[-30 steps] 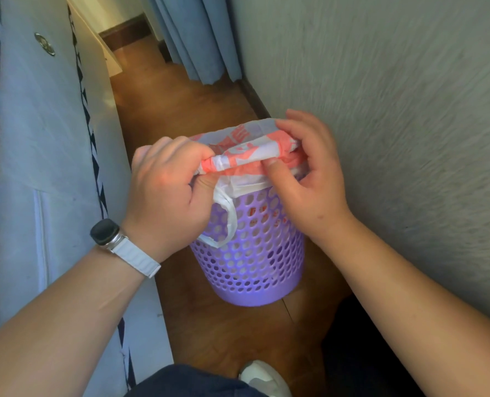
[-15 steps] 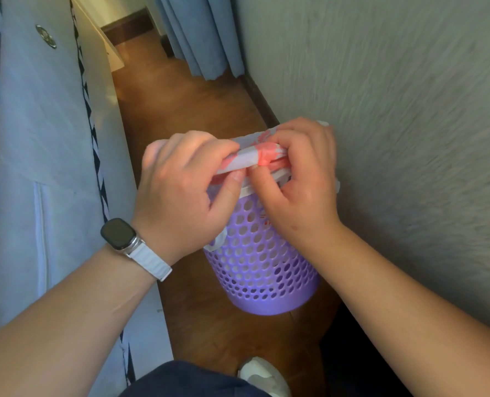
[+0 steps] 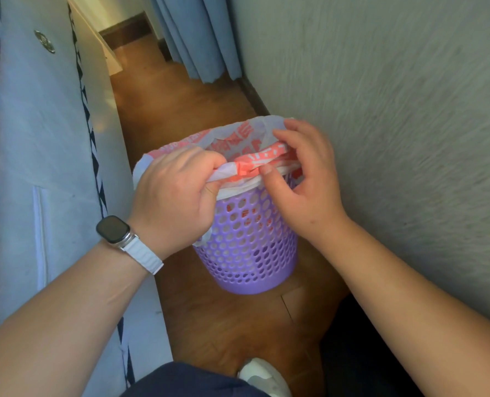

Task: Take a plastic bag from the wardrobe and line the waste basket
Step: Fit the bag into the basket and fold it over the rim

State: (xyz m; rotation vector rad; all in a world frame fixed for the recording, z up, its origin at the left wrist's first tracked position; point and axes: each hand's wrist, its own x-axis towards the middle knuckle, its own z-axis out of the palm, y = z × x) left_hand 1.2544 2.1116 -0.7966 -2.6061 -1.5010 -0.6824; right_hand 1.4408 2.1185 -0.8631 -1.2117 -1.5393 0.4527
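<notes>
The plastic bag [image 3: 238,133] sits in the purple waste basket [image 3: 249,247] on the floor. Its rolled near edge runs side to side just above the near rim. The left hand [image 3: 178,193] has its fingers curled round it, and the right hand [image 3: 303,179] pinches it.
</notes>
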